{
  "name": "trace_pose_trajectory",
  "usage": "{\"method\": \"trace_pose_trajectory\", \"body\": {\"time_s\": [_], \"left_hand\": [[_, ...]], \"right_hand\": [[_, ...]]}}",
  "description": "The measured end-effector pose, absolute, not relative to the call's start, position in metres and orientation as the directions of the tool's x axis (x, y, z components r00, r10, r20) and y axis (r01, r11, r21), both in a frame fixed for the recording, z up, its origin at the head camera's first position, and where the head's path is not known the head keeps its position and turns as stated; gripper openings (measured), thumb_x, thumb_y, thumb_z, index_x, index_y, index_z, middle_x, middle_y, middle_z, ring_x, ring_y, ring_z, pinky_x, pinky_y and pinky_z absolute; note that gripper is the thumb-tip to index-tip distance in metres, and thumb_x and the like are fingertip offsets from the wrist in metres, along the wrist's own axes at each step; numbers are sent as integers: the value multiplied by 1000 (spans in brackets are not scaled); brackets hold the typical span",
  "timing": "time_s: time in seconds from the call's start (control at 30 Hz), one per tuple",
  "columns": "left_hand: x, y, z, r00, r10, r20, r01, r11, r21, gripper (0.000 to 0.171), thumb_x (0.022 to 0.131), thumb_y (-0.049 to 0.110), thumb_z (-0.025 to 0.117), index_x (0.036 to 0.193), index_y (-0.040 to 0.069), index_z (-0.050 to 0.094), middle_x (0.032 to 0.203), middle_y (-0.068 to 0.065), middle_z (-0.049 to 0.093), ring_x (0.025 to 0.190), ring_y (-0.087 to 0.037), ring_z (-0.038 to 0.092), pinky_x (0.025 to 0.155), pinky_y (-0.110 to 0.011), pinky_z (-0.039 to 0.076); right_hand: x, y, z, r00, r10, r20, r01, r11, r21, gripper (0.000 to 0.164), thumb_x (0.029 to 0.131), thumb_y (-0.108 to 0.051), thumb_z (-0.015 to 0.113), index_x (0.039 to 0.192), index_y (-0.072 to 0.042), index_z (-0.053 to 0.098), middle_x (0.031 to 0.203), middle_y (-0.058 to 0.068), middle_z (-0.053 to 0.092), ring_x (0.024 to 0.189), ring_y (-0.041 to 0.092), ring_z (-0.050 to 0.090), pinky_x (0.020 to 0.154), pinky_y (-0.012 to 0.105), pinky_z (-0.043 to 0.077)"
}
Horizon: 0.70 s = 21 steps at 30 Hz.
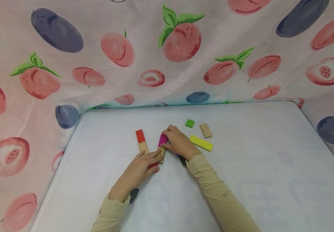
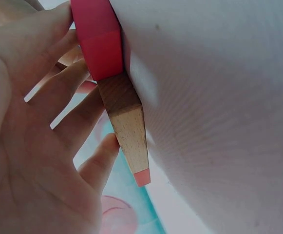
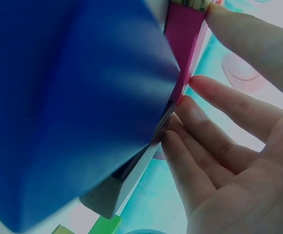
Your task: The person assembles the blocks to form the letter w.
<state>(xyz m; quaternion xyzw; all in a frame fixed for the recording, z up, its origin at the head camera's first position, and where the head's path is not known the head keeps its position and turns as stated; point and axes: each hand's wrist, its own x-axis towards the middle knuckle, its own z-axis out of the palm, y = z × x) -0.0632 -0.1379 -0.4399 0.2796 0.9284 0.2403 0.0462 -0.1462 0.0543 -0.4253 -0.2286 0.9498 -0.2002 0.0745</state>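
My right hand (image 1: pixel 179 143) pinches a magenta block (image 1: pixel 162 140), with the thumb near one end and a fingertip near the other. A plain wooden block (image 1: pixel 162 157) lies end to end with it, and fingertips of my left hand (image 1: pixel 136 171) rest on that wood. Beneath the left hand a red-pink block (image 2: pixel 100 48) is partly covered, its end against another wooden block (image 1: pixel 143 147). A red block (image 1: pixel 140 136) continues that left row at the far end. Close by the right wrist is a blue block (image 3: pixel 83 107), mostly hidden in the head view.
Right of the hands lie a yellow block (image 1: pixel 201 143), a small green block (image 1: pixel 190 123) and a short wooden block (image 1: pixel 205 130). The white table (image 1: pixel 256 135) meets a fruit-patterned cloth (image 1: pixel 149 42) along its back edge and sides.
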Motion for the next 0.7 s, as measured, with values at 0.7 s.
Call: {"method": "trace_pose_trajectory", "body": {"time_s": [0.7], "left_hand": [[-63,-138,-439,-840,541,35,490,729,479,42,91,21,72,133,14,65,149,-8,50,138,-23,47,119,-57,25]], "right_hand": [[-148,60,-427,-871,-492,7,-449,789,-418,45,89,-28,76,125,-4,66,120,9,58,108,20,54,99,32,53]]}}
